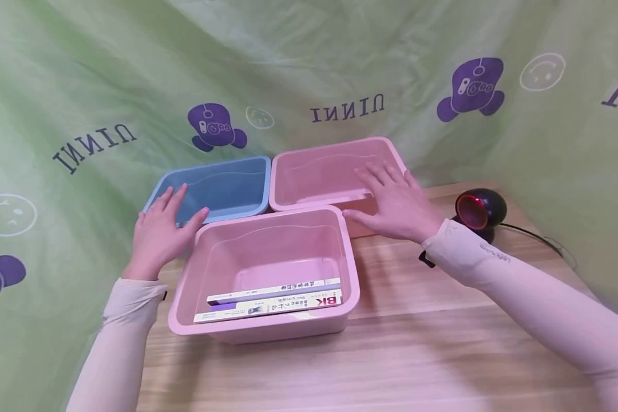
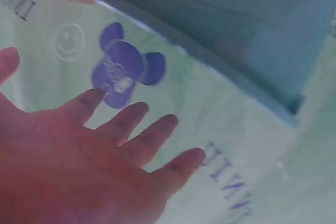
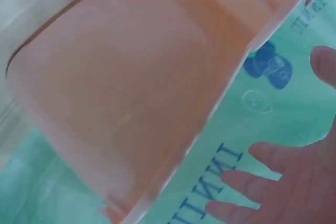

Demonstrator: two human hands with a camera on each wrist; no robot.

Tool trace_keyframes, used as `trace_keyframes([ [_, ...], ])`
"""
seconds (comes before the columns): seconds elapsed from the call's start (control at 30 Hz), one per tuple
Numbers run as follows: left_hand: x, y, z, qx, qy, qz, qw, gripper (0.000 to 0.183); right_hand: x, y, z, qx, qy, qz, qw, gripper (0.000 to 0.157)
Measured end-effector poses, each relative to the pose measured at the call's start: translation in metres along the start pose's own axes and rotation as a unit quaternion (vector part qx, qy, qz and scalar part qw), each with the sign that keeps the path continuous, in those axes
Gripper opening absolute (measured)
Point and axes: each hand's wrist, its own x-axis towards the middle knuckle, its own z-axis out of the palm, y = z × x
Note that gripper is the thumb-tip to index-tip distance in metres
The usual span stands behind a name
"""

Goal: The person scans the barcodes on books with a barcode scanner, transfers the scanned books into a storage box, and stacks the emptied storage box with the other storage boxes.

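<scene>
My left hand [image 1: 161,232] hovers at the left end of a blue plastic bin [image 1: 221,191], fingers spread, nothing held. In the left wrist view the same hand [image 2: 84,156] shows apart from the blue bin [image 2: 210,19]. Over the right part of the back pink bin [image 1: 319,166], my right hand [image 1: 399,206] spreads its fingers and holds nothing. A second pink bin [image 1: 268,240] stands in front, between the hands. Inside it, along the near wall, lie a book with red BK letters [image 1: 273,306] and a thinner book [image 1: 288,289], spines upward.
The three bins stand close together on a wood-grain table [image 1: 407,343]. A black round device with a red glow [image 1: 481,209] sits at the right, its cable [image 1: 533,233] running off rightward. Behind hangs a green printed curtain [image 1: 309,63].
</scene>
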Motion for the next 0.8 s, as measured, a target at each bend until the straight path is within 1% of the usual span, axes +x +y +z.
trace_keyframes([
  [0.07, 0.001, -0.010, 0.001, -0.024, 0.020, -0.008, 0.9995, 0.089, -0.004, -0.005, -0.001, 0.020, 0.002, -0.027, 0.999, 0.098],
  [0.13, 0.001, -0.021, 0.003, -0.064, 0.042, -0.023, 0.9968, 0.087, -0.009, -0.011, -0.001, 0.052, 0.001, -0.060, 0.997, 0.093],
  [0.2, 0.000, -0.032, 0.006, -0.109, 0.068, -0.044, 0.9908, 0.086, -0.014, -0.018, 0.000, 0.086, -0.002, -0.098, 0.991, 0.086],
  [0.27, -0.002, -0.043, 0.008, -0.157, 0.095, -0.072, 0.9804, 0.087, -0.018, -0.025, 0.002, 0.115, -0.006, -0.137, 0.984, 0.077],
  [0.37, -0.004, -0.059, 0.013, -0.221, 0.127, -0.118, 0.9598, 0.088, -0.025, -0.038, 0.004, 0.141, -0.016, -0.186, 0.972, 0.063],
  [0.43, -0.004, -0.067, 0.016, -0.260, 0.138, -0.147, 0.9442, 0.088, -0.030, -0.046, 0.004, 0.150, -0.029, -0.207, 0.966, 0.055],
  [0.5, -0.004, -0.074, 0.020, -0.297, 0.140, -0.173, 0.9286, 0.090, -0.034, -0.053, 0.005, 0.153, -0.044, -0.223, 0.962, 0.048],
  [0.63, -0.005, -0.083, 0.029, -0.364, 0.128, -0.218, 0.8964, 0.092, -0.040, -0.063, 0.006, 0.148, -0.088, -0.251, 0.953, 0.041],
  [0.73, -0.006, -0.089, 0.036, -0.417, 0.121, -0.243, 0.8672, 0.092, -0.043, -0.067, 0.008, 0.146, -0.121, -0.269, 0.944, 0.037],
  [0.8, -0.007, -0.092, 0.040, -0.456, 0.127, -0.248, 0.8454, 0.091, -0.043, -0.069, 0.009, 0.147, -0.137, -0.283, 0.938, 0.032],
])
